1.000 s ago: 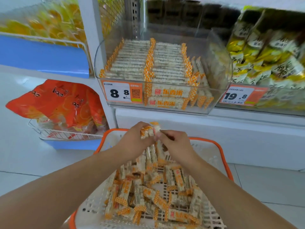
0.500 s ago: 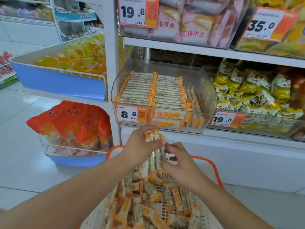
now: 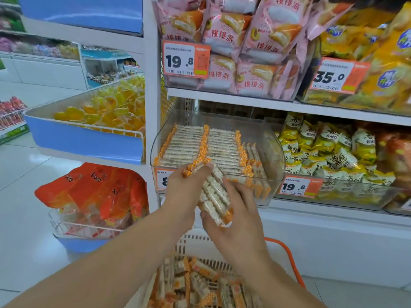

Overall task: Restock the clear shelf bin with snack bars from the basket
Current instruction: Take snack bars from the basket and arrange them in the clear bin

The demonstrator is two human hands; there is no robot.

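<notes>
Head view, left hand (image 3: 185, 187) and right hand (image 3: 239, 215) apparently gripping snack bars (image 3: 214, 193)

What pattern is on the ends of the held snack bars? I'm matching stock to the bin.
Orange-and-white checks on the snack bars, seen in the head view.

Bars (image 3: 214, 194) held between both hands, before the bin (image 3: 274, 152); basket (image 3: 287, 252) below; bin on the shelf (image 3: 333, 215).
</notes>
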